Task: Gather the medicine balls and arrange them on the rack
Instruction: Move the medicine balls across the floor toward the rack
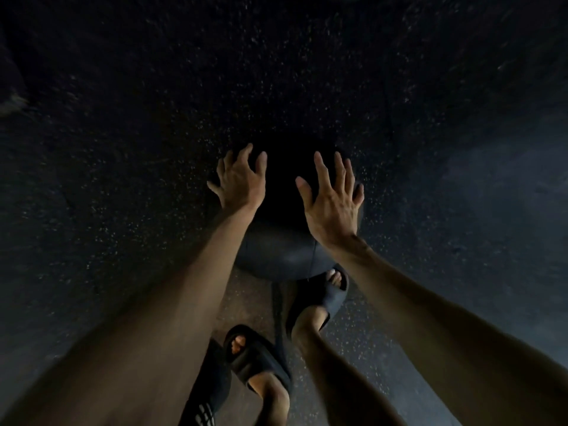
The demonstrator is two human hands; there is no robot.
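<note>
A large black medicine ball (285,235) sits low in front of me over the speckled dark floor, its far half lost in shadow. My left hand (241,179) is on the ball's left side with fingers spread and slightly bent. My right hand (333,198) lies on the ball's right side, fingers straight and splayed. Whether the ball rests on the floor or is lifted I cannot tell. No rack is in view.
The floor is black rubber with pale flecks (153,149). My feet in black slide sandals stand just behind the ball, the right one (325,296) nearly touching it, the left one (252,355) further back. The scene is very dim.
</note>
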